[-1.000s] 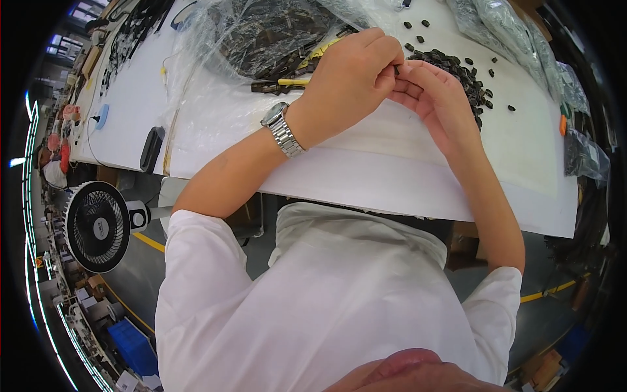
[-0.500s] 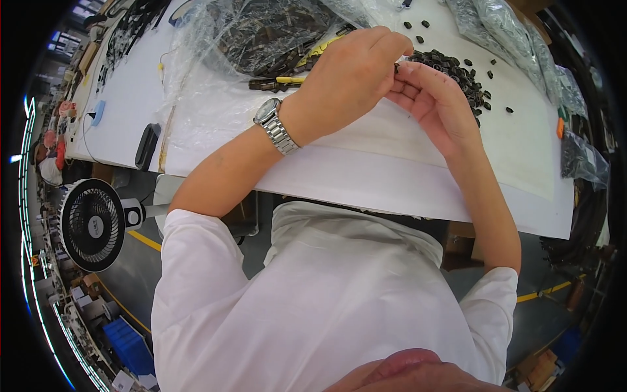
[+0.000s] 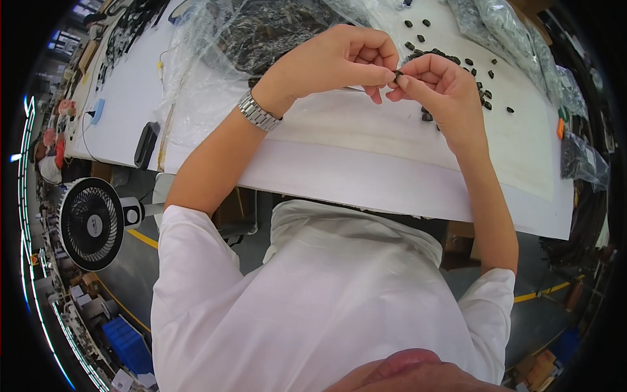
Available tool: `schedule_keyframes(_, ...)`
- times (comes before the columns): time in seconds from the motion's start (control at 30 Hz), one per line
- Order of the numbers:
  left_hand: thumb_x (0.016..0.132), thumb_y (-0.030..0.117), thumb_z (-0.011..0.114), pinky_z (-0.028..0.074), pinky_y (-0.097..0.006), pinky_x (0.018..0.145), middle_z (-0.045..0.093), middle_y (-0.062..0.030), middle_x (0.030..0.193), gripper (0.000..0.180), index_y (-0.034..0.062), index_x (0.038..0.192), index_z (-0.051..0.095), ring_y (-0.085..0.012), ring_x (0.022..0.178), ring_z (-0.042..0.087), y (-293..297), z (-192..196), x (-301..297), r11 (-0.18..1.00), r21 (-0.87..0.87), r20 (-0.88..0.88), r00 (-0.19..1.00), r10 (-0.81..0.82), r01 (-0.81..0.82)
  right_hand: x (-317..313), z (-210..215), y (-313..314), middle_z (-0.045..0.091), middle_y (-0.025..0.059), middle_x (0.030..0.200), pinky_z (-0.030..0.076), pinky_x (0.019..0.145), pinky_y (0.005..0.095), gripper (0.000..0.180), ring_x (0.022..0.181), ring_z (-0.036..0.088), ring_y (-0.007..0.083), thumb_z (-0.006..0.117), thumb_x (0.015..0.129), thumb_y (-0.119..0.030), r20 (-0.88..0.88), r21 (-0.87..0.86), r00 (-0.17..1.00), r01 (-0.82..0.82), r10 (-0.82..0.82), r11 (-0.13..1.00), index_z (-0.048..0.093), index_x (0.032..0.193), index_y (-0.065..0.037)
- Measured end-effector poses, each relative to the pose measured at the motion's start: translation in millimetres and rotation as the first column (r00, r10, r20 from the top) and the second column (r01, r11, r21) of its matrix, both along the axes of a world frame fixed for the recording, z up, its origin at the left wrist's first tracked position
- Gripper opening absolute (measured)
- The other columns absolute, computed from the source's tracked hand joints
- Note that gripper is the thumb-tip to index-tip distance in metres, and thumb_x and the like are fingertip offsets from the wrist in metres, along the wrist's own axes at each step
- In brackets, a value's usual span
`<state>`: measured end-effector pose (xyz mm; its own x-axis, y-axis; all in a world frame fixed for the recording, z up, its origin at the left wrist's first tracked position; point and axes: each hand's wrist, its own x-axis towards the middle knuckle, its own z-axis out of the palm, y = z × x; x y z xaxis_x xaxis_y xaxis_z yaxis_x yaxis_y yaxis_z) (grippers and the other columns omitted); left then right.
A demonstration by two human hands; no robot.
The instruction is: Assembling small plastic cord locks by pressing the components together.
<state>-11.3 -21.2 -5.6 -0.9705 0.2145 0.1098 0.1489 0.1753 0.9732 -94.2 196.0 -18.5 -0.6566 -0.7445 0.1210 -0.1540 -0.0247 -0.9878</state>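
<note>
Above the white table [image 3: 509, 176], my two hands meet at a small black piece [image 3: 398, 76], rounded like the loose ones nearby. My left hand [image 3: 333, 62], with a metal-banded watch [image 3: 260, 112] on its wrist, pinches it between thumb and fingers. From the other side, my right hand [image 3: 450, 91] grips the same piece with thumb and forefinger. Behind the right hand lies a heap of small black pieces [image 3: 434, 55], partly covered by its fingers. A clear plastic bag [image 3: 274, 39] of dark parts lies beyond my left hand.
More clear bags [image 3: 503, 32] lie at the far right, and single black pieces [image 3: 510, 110] are scattered near the heap. A black oblong case [image 3: 147, 145] sits at the table's left. Beside the front edge stands a small fan [image 3: 93, 224]. Dark straps [image 3: 134, 36] lie far left.
My left hand has turned and its wrist has shifted left, so its thumb and fingers now show. The right hand has rolled over beside it. The yellow item by the bag is now hidden.
</note>
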Motion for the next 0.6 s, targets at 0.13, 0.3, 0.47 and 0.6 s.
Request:
schedule_keyframes(0.13, 0.098, 0.015, 0.072, 0.059, -0.024, 0.076, 0.070, -0.0027, 0.086, 0.015, 0.0005, 0.097, 0.068, -0.0113, 0.079, 0.072, -0.1, 1.5, -0.1, 0.996, 0.035, 0.008, 0.996, -0.085, 0.085, 15.1, 4.3, -2.1, 0.076, 0.0095, 0.090, 0.058, 0.077, 0.0252, 0.010, 0.083, 0.076, 0.0132, 0.070, 0.096, -0.004, -0.099, 0.063, 0.992, 0.085, -0.079, 0.994, 0.069, 0.101, 0.004)
schedule_keyframes(0.3, 0.094, 0.009, 0.070, 0.059, -0.024, 0.068, 0.069, -0.0022, 0.081, 0.010, 0.0018, 0.091, 0.063, -0.0106, 0.073, 0.072, 6.9, -3.0, -0.2, 0.984, -0.145, -0.014, 0.994, 0.107, -0.108, 21.0, -2.8, -7.9, 0.076, 0.0086, 0.089, 0.058, 0.076, 0.0260, 0.007, 0.081, 0.075, 0.0131, 0.068, 0.096, -0.003, -0.170, 0.061, 0.972, 0.175, -0.163, 0.983, 0.068, 0.100, 0.003)
schedule_keyframes(0.47, 0.087, 0.007, 0.072, 0.058, -0.026, 0.067, 0.073, -0.0082, 0.073, 0.011, -0.0001, 0.084, 0.064, -0.0149, 0.072, 0.075, 34.3, -14.6, 1.9, 0.807, -0.344, -0.421, 0.847, 0.324, -0.480, 12.4, -11.5, -11.7, 0.077, 0.0087, 0.090, 0.058, 0.072, 0.0281, 0.008, 0.083, 0.075, 0.0162, 0.069, 0.098, -0.004, -0.381, -0.067, 0.901, 0.195, -0.206, 0.979, 0.067, 0.101, 0.003)
schedule_keyframes(0.6, 0.094, 0.007, 0.069, 0.061, -0.028, 0.072, 0.076, -0.0102, 0.081, 0.008, -0.0004, 0.094, 0.066, -0.0190, 0.080, 0.078, 34.9, -7.9, 2.6, 0.930, -0.043, -0.271, 0.900, 0.341, -0.366, 2.8, -16.9, -9.5, 0.076, 0.0077, 0.090, 0.057, 0.068, 0.0288, 0.008, 0.080, 0.075, 0.0165, 0.070, 0.099, -0.006, -0.558, -0.090, 0.784, 0.268, -0.272, 0.959, 0.068, 0.103, 0.000)
